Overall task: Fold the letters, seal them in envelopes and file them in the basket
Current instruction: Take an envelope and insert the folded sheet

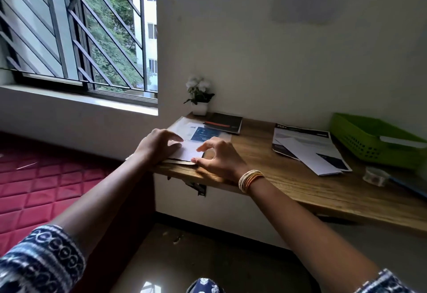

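Observation:
A white letter [190, 149] with a dark blue printed block lies at the left end of the wooden desk [288, 177], on top of a brown envelope [178, 162] at the desk's front edge. My left hand [159, 145] presses on the letter's left side with its fingers laid flat. My right hand [218, 157] rests on the letter's right side, fingers arched and thumb near the front edge. A green basket [360, 140] stands at the far right with a white envelope [402, 141] in it.
More printed sheets and a folded letter [309, 151] lie mid-desk. A roll of tape [376, 176] sits near the basket. A black notebook [225, 122] and a small potted plant [199, 98] stand at the back left. A red mattress [34, 188] lies to the left.

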`<state>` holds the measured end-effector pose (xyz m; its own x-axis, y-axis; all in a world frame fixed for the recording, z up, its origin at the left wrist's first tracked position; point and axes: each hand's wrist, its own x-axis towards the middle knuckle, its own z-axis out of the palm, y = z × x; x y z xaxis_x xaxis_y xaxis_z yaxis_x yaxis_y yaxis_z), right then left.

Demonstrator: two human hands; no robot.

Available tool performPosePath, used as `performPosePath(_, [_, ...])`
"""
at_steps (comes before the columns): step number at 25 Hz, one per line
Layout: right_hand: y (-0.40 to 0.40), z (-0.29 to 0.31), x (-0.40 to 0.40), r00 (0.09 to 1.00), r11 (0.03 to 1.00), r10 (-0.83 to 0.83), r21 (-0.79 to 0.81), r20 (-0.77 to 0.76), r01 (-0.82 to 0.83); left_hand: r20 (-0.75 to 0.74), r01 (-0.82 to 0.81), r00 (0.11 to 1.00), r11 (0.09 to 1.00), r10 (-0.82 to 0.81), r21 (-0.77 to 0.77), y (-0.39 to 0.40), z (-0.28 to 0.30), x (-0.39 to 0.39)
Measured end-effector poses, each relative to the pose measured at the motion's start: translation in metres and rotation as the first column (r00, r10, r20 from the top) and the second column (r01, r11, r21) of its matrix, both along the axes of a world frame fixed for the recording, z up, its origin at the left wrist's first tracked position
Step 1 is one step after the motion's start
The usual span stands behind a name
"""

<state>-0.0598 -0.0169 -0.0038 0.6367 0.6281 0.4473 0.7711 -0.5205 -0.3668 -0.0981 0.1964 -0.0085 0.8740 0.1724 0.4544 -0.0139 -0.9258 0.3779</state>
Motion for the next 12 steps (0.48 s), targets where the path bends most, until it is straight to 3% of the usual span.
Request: performPosePath(12, [0.019,0.009,-0.006,0.998,0.996,0.061,-0.069,0.008,-0.061,0.07,-0.013,0.997,0.98,0.028,-0.2,0.007,-0.004,0.003])
